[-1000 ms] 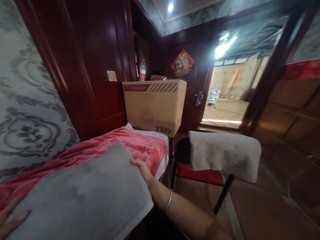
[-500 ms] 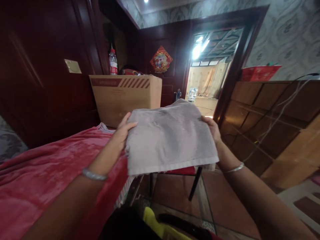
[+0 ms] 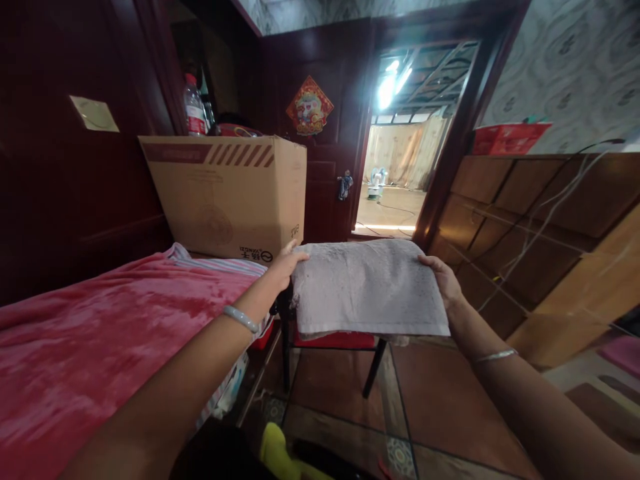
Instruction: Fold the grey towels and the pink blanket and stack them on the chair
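Note:
A grey towel (image 3: 370, 290), folded into a rectangle with a pale band along its near edge, is held between my two hands. My left hand (image 3: 287, 265) pinches its far left corner, thumb on top. At the far right corner my right hand (image 3: 443, 279) grips it, with the thumb on top and the other fingers partly hidden. Beneath the towel is a chair with a red seat (image 3: 335, 341) and dark legs; the towel covers most of the seat, and I cannot tell whether it touches it.
On the left lies a pink blanket (image 3: 125, 333). Behind it stands a cardboard box (image 3: 225, 193) with a plastic bottle (image 3: 194, 110) behind its top edge. Wooden drawers (image 3: 530, 200) with hanging cables and a red basket (image 3: 510, 139) are on the right. A doorway shows a fan (image 3: 376, 180).
The towel has come lower in view and now lies flatter and straighter, its raised far corner gone. Both hands keep their hold. My view has shifted slightly.

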`<state>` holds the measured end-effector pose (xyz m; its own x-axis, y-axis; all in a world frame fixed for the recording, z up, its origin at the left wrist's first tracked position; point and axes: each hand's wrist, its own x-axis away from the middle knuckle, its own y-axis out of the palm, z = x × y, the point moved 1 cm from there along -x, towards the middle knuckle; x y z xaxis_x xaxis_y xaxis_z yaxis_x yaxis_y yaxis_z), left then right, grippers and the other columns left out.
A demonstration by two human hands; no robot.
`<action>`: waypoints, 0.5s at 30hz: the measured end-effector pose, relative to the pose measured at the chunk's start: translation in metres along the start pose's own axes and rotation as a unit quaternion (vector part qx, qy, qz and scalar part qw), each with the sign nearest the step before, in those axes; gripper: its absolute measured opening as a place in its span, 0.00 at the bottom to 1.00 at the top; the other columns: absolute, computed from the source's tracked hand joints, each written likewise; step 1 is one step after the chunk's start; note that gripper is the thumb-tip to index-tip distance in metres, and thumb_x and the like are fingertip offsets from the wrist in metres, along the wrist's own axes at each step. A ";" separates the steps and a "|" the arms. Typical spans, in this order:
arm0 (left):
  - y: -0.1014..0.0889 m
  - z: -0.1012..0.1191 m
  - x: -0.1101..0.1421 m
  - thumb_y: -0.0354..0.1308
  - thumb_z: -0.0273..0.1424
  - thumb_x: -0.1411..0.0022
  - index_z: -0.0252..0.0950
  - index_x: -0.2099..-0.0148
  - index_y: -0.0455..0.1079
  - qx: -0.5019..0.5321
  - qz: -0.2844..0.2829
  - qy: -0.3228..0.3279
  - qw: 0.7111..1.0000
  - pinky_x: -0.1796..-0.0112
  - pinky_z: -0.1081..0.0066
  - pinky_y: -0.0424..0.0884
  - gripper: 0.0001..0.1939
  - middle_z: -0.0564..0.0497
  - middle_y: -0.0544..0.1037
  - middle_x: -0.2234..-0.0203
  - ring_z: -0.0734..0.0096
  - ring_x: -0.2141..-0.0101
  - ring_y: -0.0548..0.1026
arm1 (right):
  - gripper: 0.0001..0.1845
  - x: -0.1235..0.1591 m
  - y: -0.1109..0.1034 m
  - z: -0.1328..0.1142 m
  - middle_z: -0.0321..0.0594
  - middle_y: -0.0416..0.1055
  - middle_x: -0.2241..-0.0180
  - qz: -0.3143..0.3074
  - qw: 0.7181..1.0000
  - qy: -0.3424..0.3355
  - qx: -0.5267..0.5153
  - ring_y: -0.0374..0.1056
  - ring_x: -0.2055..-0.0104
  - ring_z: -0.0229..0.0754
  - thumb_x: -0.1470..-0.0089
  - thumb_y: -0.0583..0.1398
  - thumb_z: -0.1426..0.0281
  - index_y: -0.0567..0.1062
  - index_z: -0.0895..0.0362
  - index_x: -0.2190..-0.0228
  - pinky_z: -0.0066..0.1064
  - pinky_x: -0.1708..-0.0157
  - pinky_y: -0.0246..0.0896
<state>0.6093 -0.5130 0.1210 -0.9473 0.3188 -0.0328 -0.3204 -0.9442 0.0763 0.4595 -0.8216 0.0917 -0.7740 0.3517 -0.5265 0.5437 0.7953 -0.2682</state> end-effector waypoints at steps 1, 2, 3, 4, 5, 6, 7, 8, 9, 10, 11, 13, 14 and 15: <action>-0.001 -0.001 -0.002 0.66 0.25 0.49 0.36 0.28 0.59 -0.002 0.006 -0.003 1.000 0.49 0.62 0.71 0.46 0.38 0.74 0.41 0.52 0.45 0.74 | 0.31 -0.001 0.000 0.004 0.52 0.77 0.75 -0.002 1.000 0.019 -0.024 0.76 0.66 0.55 0.40 0.53 0.47 0.85 0.58 0.67 0.47 0.64 0.71; -0.002 -0.001 -0.003 0.66 0.25 0.49 0.36 0.28 0.59 -0.004 0.006 -0.007 1.000 0.50 0.61 0.72 0.46 0.38 0.75 0.43 0.53 0.47 0.75 | 0.30 -0.003 -0.001 0.007 0.53 0.77 0.74 -0.003 0.998 0.038 -0.050 0.76 0.67 0.56 0.41 0.55 0.47 0.85 0.58 0.67 0.48 0.65 0.71; -0.003 0.000 -0.005 0.66 0.25 0.49 0.36 0.28 0.59 -0.004 0.003 -0.009 1.000 0.51 0.61 0.72 0.47 0.38 0.77 0.45 0.53 0.49 0.76 | 0.29 -0.004 -0.001 0.009 0.53 0.78 0.74 -0.002 0.996 0.055 -0.074 0.76 0.67 0.56 0.42 0.57 0.47 0.85 0.58 0.66 0.48 0.65 0.71; -0.003 0.001 -0.006 0.66 0.24 0.50 0.35 0.28 0.59 -0.005 0.000 -0.005 1.000 0.52 0.61 0.72 0.47 0.39 0.78 0.47 0.53 0.50 0.76 | 0.27 -0.007 -0.002 0.011 0.53 0.78 0.73 0.001 0.994 0.067 -0.091 0.76 0.68 0.56 0.43 0.58 0.48 0.85 0.57 0.66 0.48 0.66 0.71; -0.004 0.003 -0.008 0.66 0.24 0.50 0.35 0.28 0.60 -0.007 -0.004 0.004 1.000 0.53 0.62 0.72 0.46 0.39 0.79 0.49 0.53 0.51 0.77 | 0.25 -0.009 -0.003 0.012 0.53 0.78 0.73 0.005 0.992 0.078 -0.104 0.76 0.69 0.56 0.44 0.60 0.49 0.85 0.57 0.66 0.47 0.67 0.72; -0.004 0.004 -0.009 0.66 0.23 0.50 0.35 0.29 0.61 -0.013 -0.006 0.016 1.000 0.54 0.62 0.72 0.46 0.39 0.79 0.50 0.53 0.52 0.77 | 0.22 -0.012 -0.004 0.012 0.53 0.78 0.74 0.009 0.989 0.090 -0.115 0.75 0.70 0.55 0.45 0.62 0.50 0.84 0.56 0.67 0.47 0.68 0.72; -0.005 0.006 -0.009 0.66 0.23 0.50 0.35 0.30 0.62 -0.023 -0.008 0.027 0.999 0.55 0.62 0.72 0.45 0.39 0.79 0.51 0.53 0.53 0.76 | 0.20 -0.014 -0.005 0.012 0.52 0.78 0.74 0.008 0.987 0.105 -0.124 0.75 0.71 0.54 0.47 0.64 0.52 0.84 0.56 0.68 0.46 0.69 0.71; -0.005 0.007 -0.009 0.66 0.23 0.50 0.35 0.31 0.64 -0.036 -0.011 0.037 0.999 0.55 0.62 0.72 0.43 0.39 0.79 0.51 0.52 0.53 0.76 | 0.19 -0.015 -0.006 0.012 0.52 0.77 0.74 0.003 0.984 0.123 -0.132 0.74 0.72 0.53 0.50 0.66 0.53 0.83 0.56 0.69 0.45 0.71 0.71; -0.006 0.008 -0.009 0.65 0.23 0.50 0.35 0.32 0.66 -0.051 -0.015 0.046 0.998 0.55 0.62 0.72 0.41 0.39 0.80 0.51 0.52 0.53 0.76 | 0.18 -0.017 -0.007 0.013 0.52 0.77 0.74 -0.008 0.980 0.142 -0.137 0.74 0.73 0.53 0.53 0.68 0.54 0.82 0.56 0.70 0.44 0.72 0.71; -0.006 0.009 -0.009 0.65 0.24 0.50 0.35 0.34 0.68 -0.069 -0.017 0.053 0.996 0.54 0.62 0.72 0.39 0.39 0.80 0.51 0.51 0.52 0.76 | 0.17 -0.018 -0.008 0.013 0.52 0.77 0.74 -0.023 0.977 0.160 -0.139 0.73 0.74 0.52 0.56 0.69 0.55 0.81 0.56 0.71 0.43 0.73 0.70; -0.007 0.010 -0.009 0.65 0.25 0.50 0.34 0.35 0.69 -0.089 -0.015 0.059 0.994 0.54 0.62 0.72 0.38 0.39 0.80 0.50 0.50 0.52 0.76 | 0.18 -0.018 -0.010 0.014 0.51 0.77 0.73 -0.039 0.974 0.175 -0.138 0.72 0.74 0.50 0.59 0.70 0.56 0.81 0.57 0.72 0.42 0.74 0.69; -0.007 0.012 -0.009 0.65 0.26 0.49 0.32 0.36 0.70 -0.137 -0.006 0.079 0.987 0.52 0.61 0.72 0.36 0.38 0.79 0.49 0.48 0.51 0.76 | 0.19 -0.017 -0.012 0.016 0.50 0.77 0.72 -0.056 0.973 0.185 -0.129 0.70 0.75 0.48 0.63 0.72 0.56 0.80 0.57 0.71 0.39 0.75 0.66; -0.006 0.014 -0.009 0.65 0.27 0.49 0.31 0.37 0.71 -0.165 -0.001 0.092 0.982 0.50 0.60 0.72 0.35 0.37 0.79 0.49 0.48 0.50 0.76 | 0.20 -0.016 -0.013 0.017 0.49 0.77 0.71 -0.056 0.974 0.182 -0.122 0.69 0.75 0.47 0.63 0.72 0.56 0.80 0.57 0.71 0.38 0.75 0.64; -0.006 0.015 -0.010 0.65 0.27 0.49 0.30 0.38 0.72 -0.196 0.002 0.107 0.975 0.49 0.60 0.71 0.34 0.37 0.79 0.48 0.47 0.48 0.76 | 0.22 -0.015 -0.015 0.017 0.48 0.77 0.71 -0.052 0.977 0.174 -0.112 0.68 0.74 0.46 0.63 0.72 0.54 0.80 0.57 0.70 0.37 0.75 0.63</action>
<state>0.6204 -0.5094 0.1361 -0.9115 0.3310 -0.2440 -0.2509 -0.9178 -0.3076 0.4692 -0.8472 0.0896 -0.9060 0.3789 -0.1888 0.4019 0.9100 -0.1023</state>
